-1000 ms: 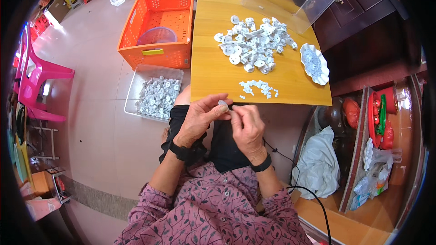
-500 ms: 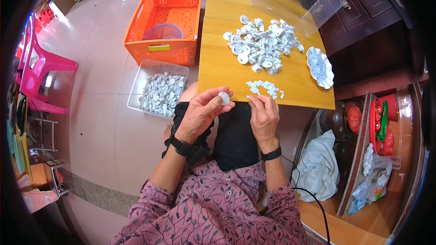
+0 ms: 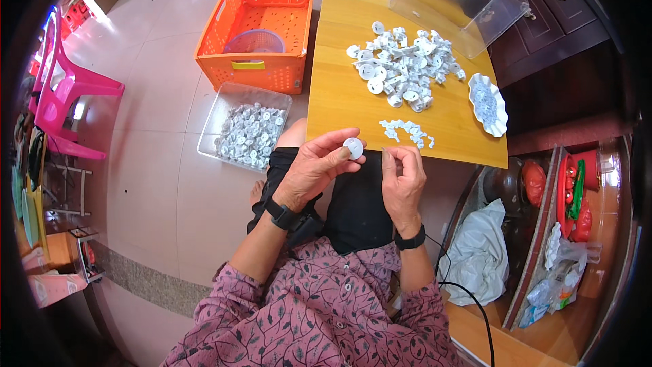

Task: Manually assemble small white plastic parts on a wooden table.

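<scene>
Between thumb and fingers, my left hand (image 3: 311, 171) grips a round white plastic disc (image 3: 353, 148), its flat face turned up. My right hand (image 3: 403, 187) is closed in a pinch just right of it, fingertips apart from the disc; whatever lies between them is hidden. Small white plastic pieces (image 3: 409, 131) are scattered near the table's front edge, just beyond my right hand. Farther back is a heap of white disc-shaped plastic parts (image 3: 407, 64). At my left, a clear bin (image 3: 210, 122) on the floor holds many similar parts.
The yellow wooden table (image 3: 333, 105) carries a white scalloped dish (image 3: 501, 122) of small clear pieces and a clear plastic box (image 3: 475, 34). An orange crate (image 3: 255, 71) stands left of it. A pink chair (image 3: 81, 85) is at far left, a shelf with bags (image 3: 479, 251) at right.
Both hands have shifted slightly right along with the whole view. The small white piece that showed at my right fingertips is now out of sight. My left hand still grips the disc.
</scene>
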Motion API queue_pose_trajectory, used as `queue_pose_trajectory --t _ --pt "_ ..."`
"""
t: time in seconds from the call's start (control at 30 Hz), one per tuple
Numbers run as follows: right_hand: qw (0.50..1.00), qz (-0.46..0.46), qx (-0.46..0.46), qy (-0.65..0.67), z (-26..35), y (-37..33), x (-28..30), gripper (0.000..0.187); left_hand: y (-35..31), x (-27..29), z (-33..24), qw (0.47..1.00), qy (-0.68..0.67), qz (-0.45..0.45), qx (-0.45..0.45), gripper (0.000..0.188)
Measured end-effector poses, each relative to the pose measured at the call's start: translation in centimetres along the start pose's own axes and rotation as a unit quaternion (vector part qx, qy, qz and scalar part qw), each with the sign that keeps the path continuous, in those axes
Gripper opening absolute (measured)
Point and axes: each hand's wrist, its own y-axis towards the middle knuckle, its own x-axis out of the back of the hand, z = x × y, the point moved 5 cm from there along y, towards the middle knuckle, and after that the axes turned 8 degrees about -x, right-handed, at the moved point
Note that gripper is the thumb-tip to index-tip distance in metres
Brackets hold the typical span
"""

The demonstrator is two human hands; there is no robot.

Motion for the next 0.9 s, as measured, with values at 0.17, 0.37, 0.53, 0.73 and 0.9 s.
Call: queue_pose_trajectory --t 0.17,0.37,0.53,0.73,0.9 --pt "0.995 0.044 -0.020 0.088 3.2 -0.3 -0.1 0.009 0.0 -0.1 0.4 1.000 0.014 -0.006 -0.009 0.041" --pt "0.996 0.048 0.002 0.075 4.1 -0.3 -0.7 0.010 0.1 -0.4 0.3 0.998 0.045 -0.004 -0.035 0.040" --pt "0.996 0.046 0.030 0.072 4.5 -0.2 -1.0 0.011 0.1 -0.7 -0.1 0.996 0.070 0.006 -0.053 0.041" --pt "0.996 0.046 0.019 0.068 4.4 -0.2 -1.2 0.011 0.1 -0.8 -0.2 0.994 0.086 0.013 -0.059 0.039" --pt "0.997 0.043 0.014 0.061 4.3 -0.2 -1.2 0.011 0.1 -0.8 -0.2 0.993 0.106 0.021 -0.055 0.042"
